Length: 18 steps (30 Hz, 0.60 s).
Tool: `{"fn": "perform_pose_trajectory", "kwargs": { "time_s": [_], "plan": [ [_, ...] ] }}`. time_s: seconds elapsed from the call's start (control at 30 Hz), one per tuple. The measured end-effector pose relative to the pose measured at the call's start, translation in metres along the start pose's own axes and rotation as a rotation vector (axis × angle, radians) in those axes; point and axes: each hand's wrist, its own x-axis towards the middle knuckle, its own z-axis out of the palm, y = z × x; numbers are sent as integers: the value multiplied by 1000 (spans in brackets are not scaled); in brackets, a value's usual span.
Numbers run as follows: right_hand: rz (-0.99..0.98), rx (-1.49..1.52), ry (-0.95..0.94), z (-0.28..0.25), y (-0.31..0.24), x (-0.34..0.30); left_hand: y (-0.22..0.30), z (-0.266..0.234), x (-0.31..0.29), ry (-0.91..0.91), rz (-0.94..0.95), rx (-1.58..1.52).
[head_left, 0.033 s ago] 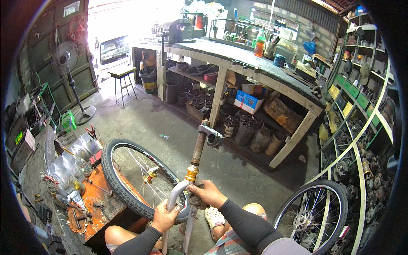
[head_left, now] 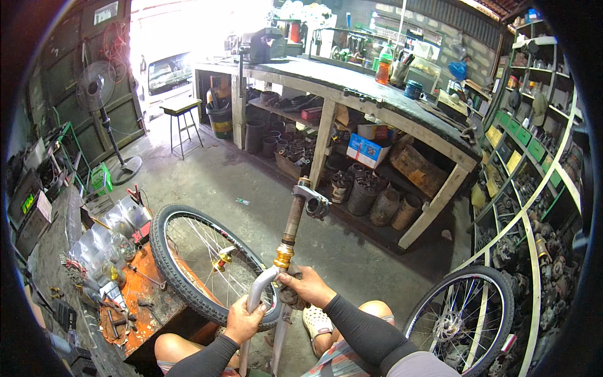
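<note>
A silver bicycle fork (head_left: 256,287) stands tilted between my knees, its steerer tube (head_left: 293,217) pointing up and away. Gold headset parts (head_left: 283,256) sit around the base of that tube, and a silver stem (head_left: 311,198) with a dark clamp is near its top. My left hand (head_left: 244,319) is closed around the left fork leg. At the crown, just below the gold parts, my right hand (head_left: 308,288) presses a dark, crumpled rag (head_left: 289,296) against the fork, thumb in front. Some of its fingers are hidden behind the rag and fork.
A bicycle wheel (head_left: 164,251) leans against a low orange-topped bench (head_left: 141,308) with tools and plastic containers at left. Another wheel (head_left: 502,308) rests by the parts shelves (head_left: 534,207) at right. Ahead stands a long workbench (head_left: 352,97) with a vise (head_left: 264,45), and a stool (head_left: 181,107) beside it.
</note>
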Motion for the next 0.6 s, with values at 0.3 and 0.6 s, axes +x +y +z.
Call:
{"fn": "perform_pose_trajectory", "kwargs": {
  "time_s": [0.3, 0.6],
  "plan": [
    [6, -48, -13, -4, -20, 2, 11, -4, 6, 6, 9, 39],
    [-30, -62, 14, -4, -4, 8, 8, -2, 8, 2, -11, 34]
  ]
}}
